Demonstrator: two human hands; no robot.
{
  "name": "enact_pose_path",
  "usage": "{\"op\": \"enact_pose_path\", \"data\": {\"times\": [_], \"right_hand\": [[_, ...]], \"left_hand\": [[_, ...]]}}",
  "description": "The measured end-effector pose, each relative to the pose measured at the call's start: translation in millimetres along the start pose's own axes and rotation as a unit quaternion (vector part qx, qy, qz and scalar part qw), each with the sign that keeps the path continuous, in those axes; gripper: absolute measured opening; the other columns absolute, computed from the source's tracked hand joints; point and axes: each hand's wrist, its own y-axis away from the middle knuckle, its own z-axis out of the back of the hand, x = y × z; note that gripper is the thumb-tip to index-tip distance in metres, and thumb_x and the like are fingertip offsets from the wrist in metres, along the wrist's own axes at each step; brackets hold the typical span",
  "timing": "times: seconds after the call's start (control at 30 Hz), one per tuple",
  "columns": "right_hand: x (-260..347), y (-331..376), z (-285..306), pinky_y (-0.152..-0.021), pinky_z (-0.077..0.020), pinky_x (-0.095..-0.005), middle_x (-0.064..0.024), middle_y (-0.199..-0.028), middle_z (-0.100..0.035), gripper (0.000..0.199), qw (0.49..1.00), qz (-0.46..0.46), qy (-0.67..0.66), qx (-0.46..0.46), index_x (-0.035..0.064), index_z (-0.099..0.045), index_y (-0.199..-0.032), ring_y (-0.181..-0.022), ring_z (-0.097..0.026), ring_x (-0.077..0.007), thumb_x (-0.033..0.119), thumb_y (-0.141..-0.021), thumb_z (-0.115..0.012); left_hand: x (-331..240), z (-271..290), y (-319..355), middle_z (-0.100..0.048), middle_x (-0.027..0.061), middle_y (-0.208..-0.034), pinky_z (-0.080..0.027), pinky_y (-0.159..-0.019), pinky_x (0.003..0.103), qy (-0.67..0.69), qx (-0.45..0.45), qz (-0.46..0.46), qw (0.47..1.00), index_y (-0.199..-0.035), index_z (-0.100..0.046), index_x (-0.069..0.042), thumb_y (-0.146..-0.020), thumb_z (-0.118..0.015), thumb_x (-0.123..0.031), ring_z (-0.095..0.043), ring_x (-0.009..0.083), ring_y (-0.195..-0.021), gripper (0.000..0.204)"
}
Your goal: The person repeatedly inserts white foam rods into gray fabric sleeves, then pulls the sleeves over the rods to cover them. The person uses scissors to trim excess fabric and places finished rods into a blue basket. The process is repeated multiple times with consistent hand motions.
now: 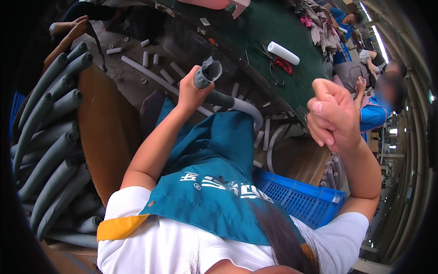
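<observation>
My left hand (189, 91) is wrapped round the upper end of a grey fabric sleeve (204, 78), whose open mouth points up. Beyond that fist, more grey fabric leads to a bent white foam tube (248, 108), which curves down beside my teal apron (214, 137). Out to the right and higher up, my right hand (334, 114) is closed, thumb pressed against the curled fingers. Whether anything small sits inside it is hidden. The hand is apart from the sleeve and hovers by the edge of the green table (255, 27).
Scissors with red handles (284, 65) and a white roll (284, 53) lie on the table. Grey covered tubes (54, 132) fill a cardboard box (107, 109) at left. White tube pieces (146, 68) litter the floor. A blue crate (299, 196) stands at my right; other people (376, 109) sit beyond.
</observation>
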Motion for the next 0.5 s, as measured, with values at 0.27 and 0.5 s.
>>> {"op": "enact_pose_path", "data": {"times": [0.27, 0.5], "right_hand": [[-42, -49, -24, -0.053, -0.0492, -0.0319, -0.0098, -0.067, -0.062, 0.017, 0.735, 0.310, 0.603, 0.002, 0.0058, -0.057, -0.095, -0.058, -0.064, -0.0229, 0.011, -0.083, -0.067], [-44, -62, -33, -0.060, -0.0547, -0.0350, -0.0126, -0.075, -0.067, 0.022, 0.648, 0.167, 0.743, 0.003, 0.0040, -0.059, -0.092, -0.068, -0.068, -0.0283, 0.020, -0.082, -0.070]], "left_hand": [[-51, -24, 5, -0.059, 0.0059, -0.077, -0.048, -0.066, 0.027, -0.005, 0.058, -0.105, 0.993, -0.090, -0.055, -0.003, -0.070, -0.078, -0.005, -0.056, 0.0127, -0.070, 0.031], [-54, -28, 11, -0.060, 0.0129, -0.084, -0.050, -0.067, 0.035, -0.032, 0.048, -0.103, 0.993, -0.092, -0.061, -0.005, -0.063, -0.079, -0.005, -0.061, 0.0306, -0.076, 0.034]]}}
